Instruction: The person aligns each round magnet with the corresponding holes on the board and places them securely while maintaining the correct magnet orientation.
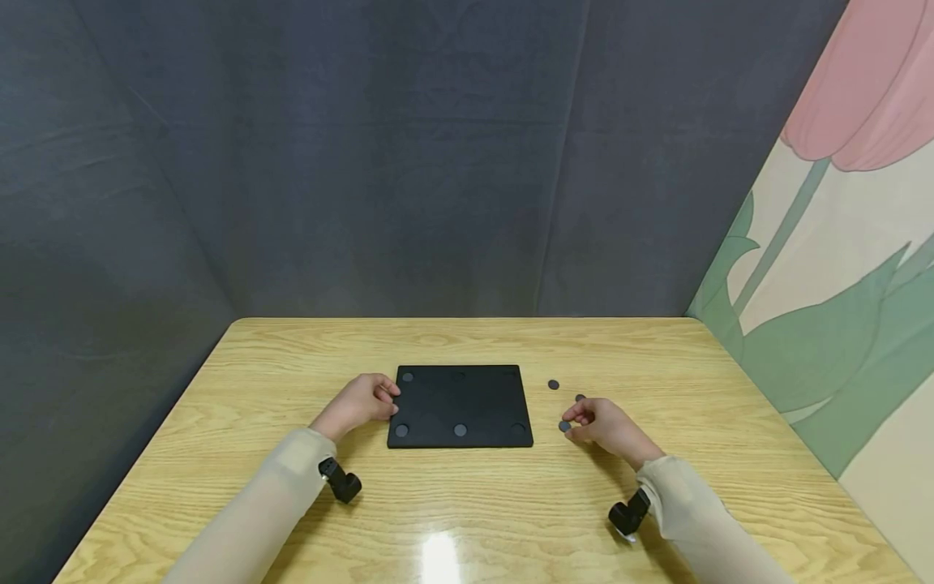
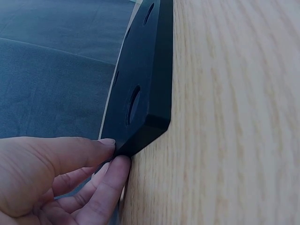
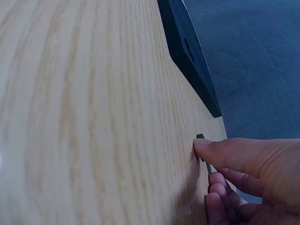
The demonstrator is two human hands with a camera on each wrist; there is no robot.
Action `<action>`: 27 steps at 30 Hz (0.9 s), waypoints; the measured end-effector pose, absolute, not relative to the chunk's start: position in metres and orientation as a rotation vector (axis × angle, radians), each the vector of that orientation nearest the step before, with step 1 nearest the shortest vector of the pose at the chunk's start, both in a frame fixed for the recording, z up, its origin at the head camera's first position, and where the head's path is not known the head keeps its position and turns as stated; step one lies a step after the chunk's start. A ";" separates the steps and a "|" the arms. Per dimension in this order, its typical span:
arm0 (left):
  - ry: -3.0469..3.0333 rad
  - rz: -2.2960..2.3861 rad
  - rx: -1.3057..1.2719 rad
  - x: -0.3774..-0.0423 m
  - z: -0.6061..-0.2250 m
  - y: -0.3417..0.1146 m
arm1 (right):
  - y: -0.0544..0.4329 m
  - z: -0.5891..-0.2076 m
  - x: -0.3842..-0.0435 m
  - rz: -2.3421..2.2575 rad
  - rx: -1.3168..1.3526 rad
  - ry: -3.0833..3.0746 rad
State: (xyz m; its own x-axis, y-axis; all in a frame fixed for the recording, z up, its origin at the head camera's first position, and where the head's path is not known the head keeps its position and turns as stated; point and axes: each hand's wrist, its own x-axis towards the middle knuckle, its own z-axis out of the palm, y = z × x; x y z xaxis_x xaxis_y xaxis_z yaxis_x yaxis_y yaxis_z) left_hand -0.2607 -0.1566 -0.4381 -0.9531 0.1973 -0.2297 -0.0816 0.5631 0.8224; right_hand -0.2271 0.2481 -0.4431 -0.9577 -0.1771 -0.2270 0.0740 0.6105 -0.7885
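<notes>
A black rectangular board (image 1: 467, 405) lies on the table, with several round recesses along its long sides. Grey discs show in three of them: far left, near left and near middle (image 1: 460, 430). My left hand (image 1: 367, 397) holds the board's left edge; in the left wrist view thumb and fingertips (image 2: 121, 165) meet at that edge, beside a corner recess (image 2: 134, 105). Right of the board, my right hand (image 1: 601, 426) pinches a small dark grey disc (image 1: 565, 426) between thumb and finger, low over the table. The right wrist view shows this disc (image 3: 200, 136) edge-on at the thumb tip.
Two more discs lie on the wooden table (image 1: 467, 503) right of the board: one farther back (image 1: 554, 384), one partly hidden behind the right hand (image 1: 580, 397). A dark curtain (image 1: 394, 162) hangs behind the table, and a flower-painted wall (image 1: 839, 324) stands at the right.
</notes>
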 end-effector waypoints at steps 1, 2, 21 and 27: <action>2.502 1.340 0.094 -0.261 -0.438 -0.157 | 0.248 -0.443 -0.227 -1.269 -0.084 2.557; 2.500 1.341 0.094 -0.261 -0.438 -0.156 | 0.248 -0.443 -0.227 -1.269 -0.083 2.557; 2.491 1.351 0.087 -0.261 -0.440 -0.158 | 0.246 -0.443 -0.227 -1.218 -0.061 2.604; 2.495 1.347 0.086 -0.260 -0.438 -0.157 | 0.246 -0.444 -0.227 -1.208 -0.044 2.609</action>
State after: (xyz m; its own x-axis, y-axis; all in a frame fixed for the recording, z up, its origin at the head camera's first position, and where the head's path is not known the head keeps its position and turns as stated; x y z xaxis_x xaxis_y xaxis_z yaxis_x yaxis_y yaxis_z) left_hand -0.2603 -0.1573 -0.4383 -0.9519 0.1948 -0.2364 -0.0907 0.5578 0.8250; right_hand -0.2272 0.2456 -0.4440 -0.9642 -0.1379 -0.2265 0.0835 0.6529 -0.7528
